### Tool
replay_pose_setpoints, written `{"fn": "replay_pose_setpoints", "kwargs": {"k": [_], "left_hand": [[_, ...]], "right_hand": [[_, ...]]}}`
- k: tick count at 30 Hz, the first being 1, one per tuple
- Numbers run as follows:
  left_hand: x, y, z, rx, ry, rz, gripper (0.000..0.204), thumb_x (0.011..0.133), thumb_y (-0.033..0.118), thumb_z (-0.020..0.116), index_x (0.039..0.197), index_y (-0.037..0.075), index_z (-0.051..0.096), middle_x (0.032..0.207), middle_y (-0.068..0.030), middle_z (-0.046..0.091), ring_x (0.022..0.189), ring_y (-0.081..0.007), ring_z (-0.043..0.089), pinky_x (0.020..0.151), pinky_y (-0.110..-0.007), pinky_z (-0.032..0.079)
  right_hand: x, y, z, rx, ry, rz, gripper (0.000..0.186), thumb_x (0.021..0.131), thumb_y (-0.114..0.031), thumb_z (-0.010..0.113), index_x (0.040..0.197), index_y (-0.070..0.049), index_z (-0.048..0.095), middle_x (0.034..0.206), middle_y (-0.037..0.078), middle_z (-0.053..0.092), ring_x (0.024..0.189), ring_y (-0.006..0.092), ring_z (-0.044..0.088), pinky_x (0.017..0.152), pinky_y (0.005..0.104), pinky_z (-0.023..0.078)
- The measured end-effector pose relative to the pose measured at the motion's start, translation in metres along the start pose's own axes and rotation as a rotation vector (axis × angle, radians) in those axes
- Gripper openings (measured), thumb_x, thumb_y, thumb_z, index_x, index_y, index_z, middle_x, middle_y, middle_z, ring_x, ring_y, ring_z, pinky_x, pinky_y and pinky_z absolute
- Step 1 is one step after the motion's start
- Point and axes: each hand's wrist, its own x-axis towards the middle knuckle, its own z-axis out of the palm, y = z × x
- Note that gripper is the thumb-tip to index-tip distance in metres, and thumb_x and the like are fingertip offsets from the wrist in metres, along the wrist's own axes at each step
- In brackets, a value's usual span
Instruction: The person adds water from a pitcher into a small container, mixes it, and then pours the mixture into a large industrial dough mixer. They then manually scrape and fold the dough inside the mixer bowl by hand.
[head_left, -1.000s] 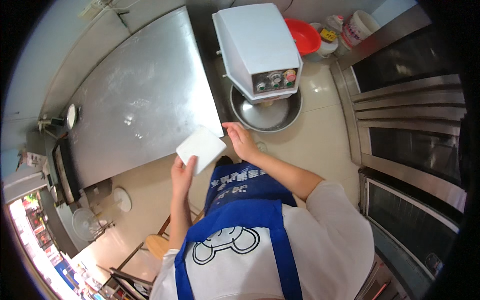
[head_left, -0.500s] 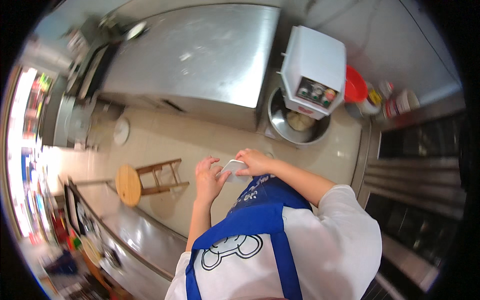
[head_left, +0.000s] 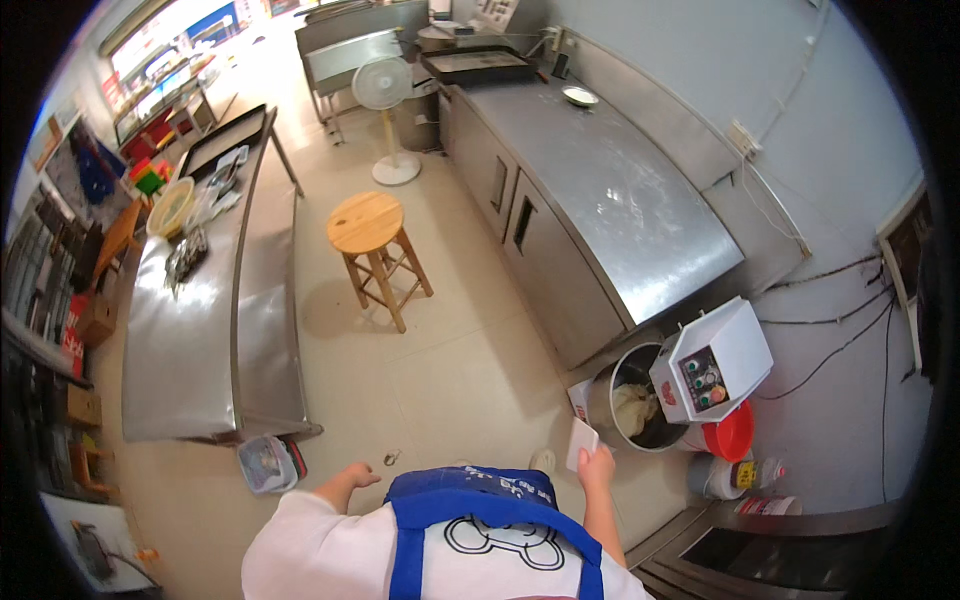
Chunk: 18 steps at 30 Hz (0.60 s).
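My right hand (head_left: 597, 468) is closed on a flat, thin white dough scraper (head_left: 581, 443), holding it upright by its lower end. Just past it stands the steel bowl (head_left: 603, 400) of a floor dough mixer, with a lump of pale dough (head_left: 633, 408) inside. The white mixer head (head_left: 722, 358), with knobs on its front, overhangs the bowl. My left hand (head_left: 352, 482) hangs low at my other side, empty, its fingers loosely stretched toward my blue apron (head_left: 470, 490).
A steel cabinet counter (head_left: 610, 180) runs along the right wall, a steel table (head_left: 185, 340) along the left. Between them stand a wooden stool (head_left: 366, 225) and a white fan (head_left: 382, 85). A plastic tub (head_left: 268, 465) is by the table leg, a red basin (head_left: 733, 430) behind the mixer.
My hands have parted: the left let go of the scraper and dropped to the left, while the right carries it toward the mixer. My view has turned toward the room's far end.
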Motion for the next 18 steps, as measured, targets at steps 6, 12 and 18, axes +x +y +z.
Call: {"fn": "replay_pose_setpoints", "kwargs": {"k": [6,12,18], "left_hand": [[0.043,-0.034,0.052,-0.349,0.244,-0.155,0.047,0.083,0.038,0.057,0.116,0.006,0.063,0.12,-0.0189,0.061,0.112,-0.0306,0.059,0.092,-0.038,0.046],[-0.009,0.099,-0.018,-0.388,0.463,0.066,0.043,0.081,0.033,0.059,0.113,0.005,0.065,0.112,-0.0189,0.065,0.105,-0.0313,0.062,0.092,-0.04,0.048],[0.058,0.145,-0.039,0.12,0.141,0.161,0.045,0.08,0.034,0.06,0.114,0.004,0.064,0.113,-0.0194,0.064,0.108,-0.0324,0.06,0.095,-0.039,0.046]], "right_hand": [[-0.156,0.136,0.054,0.099,-0.275,0.7,0.035,0.076,-0.025,0.058,0.088,0.007,0.065,0.093,0.03,0.064,0.092,0.0445,0.062,0.08,0.0488,0.048],[-0.258,0.155,0.077,0.126,-0.246,1.025,0.039,0.076,-0.026,0.059,0.093,0.008,0.065,0.094,0.03,0.065,0.094,0.043,0.063,0.081,0.0464,0.05],[-0.285,0.103,0.054,0.253,-0.047,1.267,0.04,0.083,-0.031,0.058,0.105,0.001,0.065,0.102,0.025,0.065,0.099,0.0395,0.062,0.086,0.0456,0.049]]}}
